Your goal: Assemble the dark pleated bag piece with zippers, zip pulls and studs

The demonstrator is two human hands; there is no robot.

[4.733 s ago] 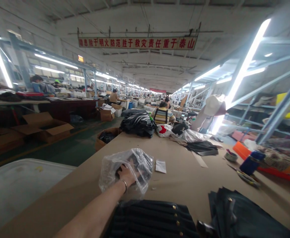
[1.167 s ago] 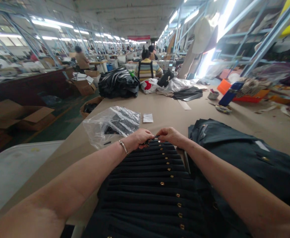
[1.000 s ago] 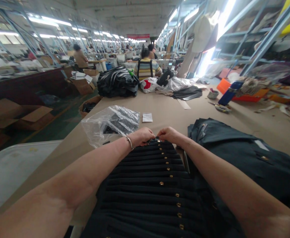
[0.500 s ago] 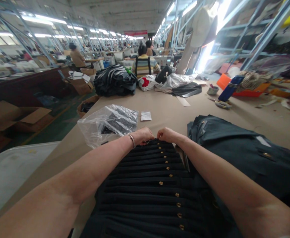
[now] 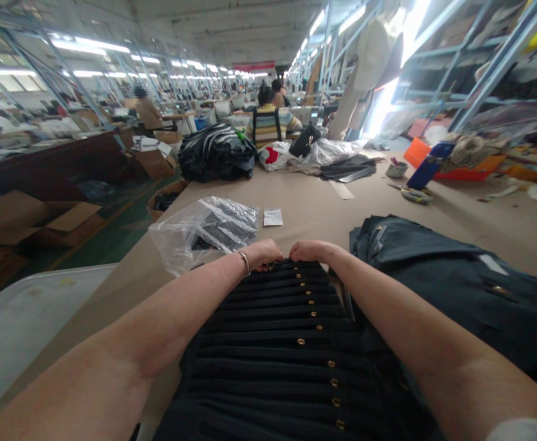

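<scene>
A row of overlapping dark fabric pieces (image 5: 268, 344) runs away from me, with small gold-coloured metal fittings along its right side. At its far end, my left hand (image 5: 265, 252) has its fingers closed at the edge of the last piece. A small dark, shiny item shows under those fingers, too small to name. Close beside it on the right, my right hand (image 5: 309, 250) pinches the same far edge. The fingertips of both hands are partly hidden. To the right of my right forearm lies a pile of dark garments (image 5: 438, 263) with metal fittings.
Beyond my hands lie a clear plastic bag (image 5: 176, 236) with dark contents and a white paper square (image 5: 273, 217). Farther back are a dark fabric heap (image 5: 217, 153), a small cup (image 5: 396, 168) and an orange tray (image 5: 466, 173). Cardboard boxes (image 5: 38, 214) stand left; a person (image 5: 268, 122) sits ahead.
The view has shifted slightly, so the scene sits a little farther right and lower. Both hands stay closed at the far edge of the row.
</scene>
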